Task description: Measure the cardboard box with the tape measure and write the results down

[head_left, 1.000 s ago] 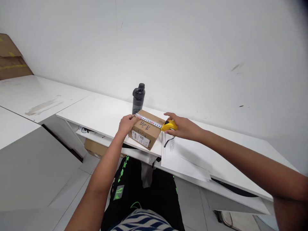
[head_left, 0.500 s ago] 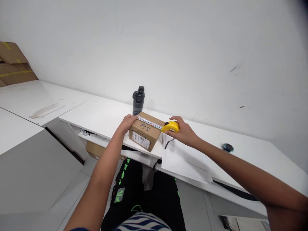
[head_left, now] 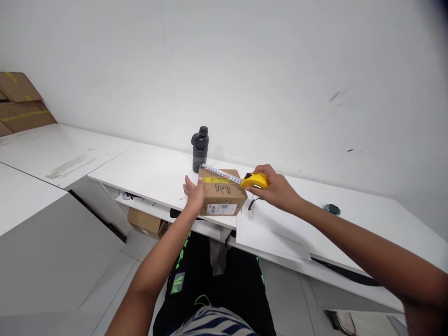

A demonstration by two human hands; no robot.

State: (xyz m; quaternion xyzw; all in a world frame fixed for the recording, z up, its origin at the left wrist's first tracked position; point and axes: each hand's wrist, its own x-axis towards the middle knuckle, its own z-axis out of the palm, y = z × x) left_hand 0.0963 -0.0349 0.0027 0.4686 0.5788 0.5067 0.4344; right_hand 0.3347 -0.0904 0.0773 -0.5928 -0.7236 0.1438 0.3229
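Observation:
A small cardboard box (head_left: 225,190) with handwriting, yellow tape and a white label stands near the desk's front edge. My right hand (head_left: 275,186) is closed around a yellow tape measure (head_left: 258,180) at the box's right end. Its pulled-out blade (head_left: 221,173) slants over the box top, the free end near the far left corner. My left hand (head_left: 194,191) rests against the left side of the box, fingers apart and no longer on the blade; some fingertips are hard to make out. Behind the box's left end is a dark shaker bottle (head_left: 200,150).
White papers (head_left: 269,233) with a black cord lie right of the box on the white desk (head_left: 154,163). Farther right is a small dark teal object (head_left: 332,209). Another carton (head_left: 145,222) sits below the desk, and stacked cartons (head_left: 24,114) stand far left.
My left hand has let go of the blade's end and moved down to the box's left side. The box has turned, its label now facing me more squarely. The tape measure has shifted slightly right.

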